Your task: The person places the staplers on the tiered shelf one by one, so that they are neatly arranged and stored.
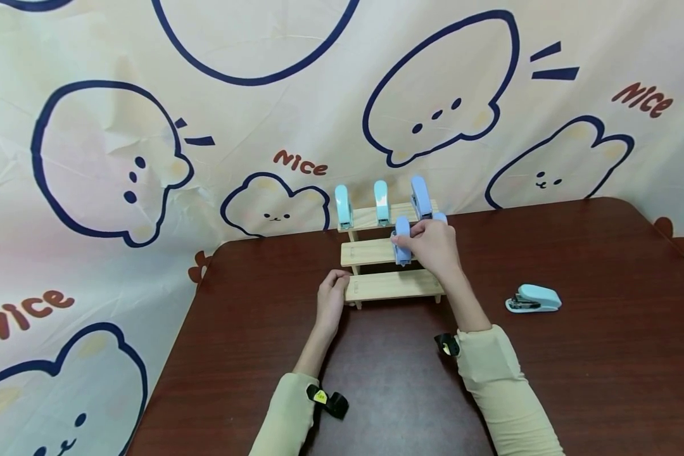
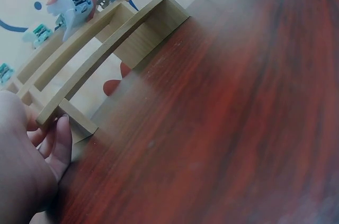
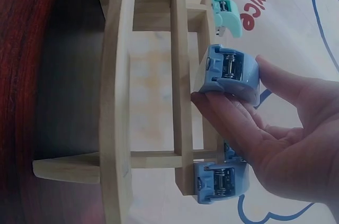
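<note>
A three-tier wooden rack (image 1: pixel 396 285) stands at the back of the table. My left hand (image 1: pixel 332 297) grips the left end of its lowest shelf with thumb and fingers. My right hand (image 1: pixel 435 246) pinches a blue stapler (image 1: pixel 401 240) upright at the middle shelf; in the right wrist view this stapler (image 3: pixel 233 70) sits between thumb and fingers. Whether its base bears on the shelf, I cannot tell. Another blue stapler (image 3: pixel 220 181) stands at the right end of that shelf, mostly hidden by my hand in the head view.
On the top shelf stand two light teal staplers (image 1: pixel 344 207) and a blue stapler (image 1: pixel 420 196). A light teal stapler (image 1: pixel 532 298) lies on the brown table (image 1: pixel 593 367), right of my right forearm. A printed cloth (image 1: pixel 296 126) hangs right behind the rack.
</note>
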### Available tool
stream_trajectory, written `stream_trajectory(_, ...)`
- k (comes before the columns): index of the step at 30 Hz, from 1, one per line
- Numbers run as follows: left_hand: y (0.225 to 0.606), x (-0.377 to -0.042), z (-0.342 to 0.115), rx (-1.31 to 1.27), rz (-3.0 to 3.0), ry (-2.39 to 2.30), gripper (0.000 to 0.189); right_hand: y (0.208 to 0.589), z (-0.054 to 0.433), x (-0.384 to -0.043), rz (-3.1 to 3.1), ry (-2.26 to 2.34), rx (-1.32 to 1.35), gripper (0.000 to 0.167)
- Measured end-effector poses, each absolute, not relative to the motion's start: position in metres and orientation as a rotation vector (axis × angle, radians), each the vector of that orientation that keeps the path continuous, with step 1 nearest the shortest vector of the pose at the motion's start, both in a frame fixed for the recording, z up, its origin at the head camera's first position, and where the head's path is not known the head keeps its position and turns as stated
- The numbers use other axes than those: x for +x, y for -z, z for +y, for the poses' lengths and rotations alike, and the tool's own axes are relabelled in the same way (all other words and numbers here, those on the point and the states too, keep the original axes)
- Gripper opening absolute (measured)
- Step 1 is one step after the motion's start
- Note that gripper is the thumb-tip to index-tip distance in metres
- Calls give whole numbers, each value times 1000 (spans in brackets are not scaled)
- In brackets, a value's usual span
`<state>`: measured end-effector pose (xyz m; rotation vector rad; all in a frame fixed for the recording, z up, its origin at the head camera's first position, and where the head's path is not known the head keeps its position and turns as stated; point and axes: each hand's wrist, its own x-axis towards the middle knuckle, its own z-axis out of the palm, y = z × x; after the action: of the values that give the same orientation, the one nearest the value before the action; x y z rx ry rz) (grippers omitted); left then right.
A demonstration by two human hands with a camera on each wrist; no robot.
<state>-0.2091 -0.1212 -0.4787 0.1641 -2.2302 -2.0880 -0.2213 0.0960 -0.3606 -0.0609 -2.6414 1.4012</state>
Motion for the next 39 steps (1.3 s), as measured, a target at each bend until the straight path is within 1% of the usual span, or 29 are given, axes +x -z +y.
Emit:
stream_trajectory(23,475,-210,-123,153,-2250,2123,25,368,84,-224,-2566,-1368,-26,32)
stream_trajectory(32,437,-189,-117,118,-2262,2100,22,370,82,-223,-2545,-1314,-20,33)
stream_trajectory(39,434,-186,-117,131,-2263,2102,22,371,79,-222,-2534,-1286,-19,33)
